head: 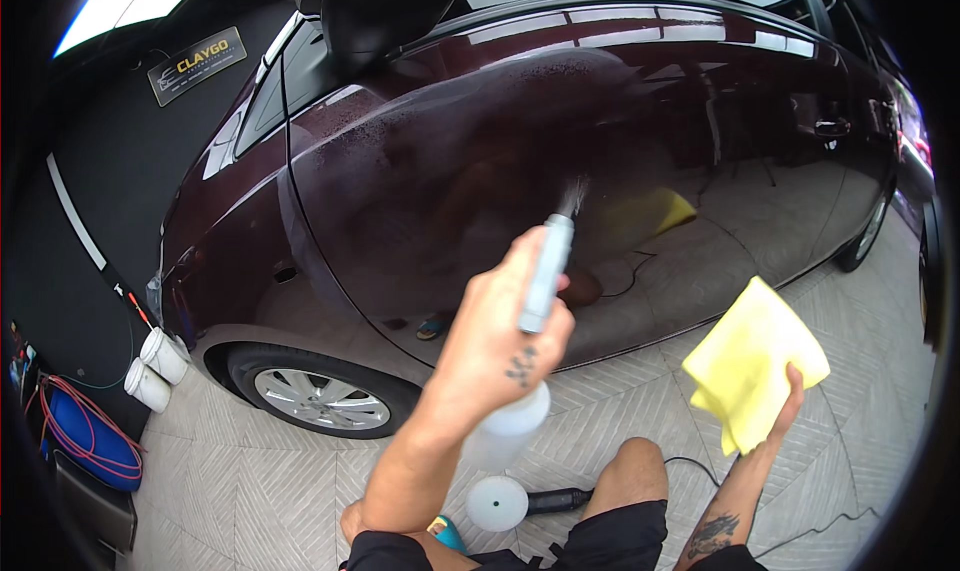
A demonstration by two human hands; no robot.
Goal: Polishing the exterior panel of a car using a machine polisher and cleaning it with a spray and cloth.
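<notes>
My left hand (510, 338) is closed around a spray bottle (517, 421) with a white, translucent body and a pale grey trigger head (547, 271). A short burst of spray leaves the nozzle towards the dark maroon car door (480, 196). Fine droplets and a hazy film lie on the door's upper part. On the right, my right hand (784, 413) holds a folded yellow cloth (757, 361), away from the door; the cloth covers most of its fingers. The door reflects the cloth.
A polisher with a round white pad (496, 503) lies on the tiled floor by my knee, near a black cable (694, 462). The front wheel (322, 398) is at left. Beyond stand white buckets (148, 383) and a blue container (90, 440) with a red hose. The side mirror (375, 8) juts out above.
</notes>
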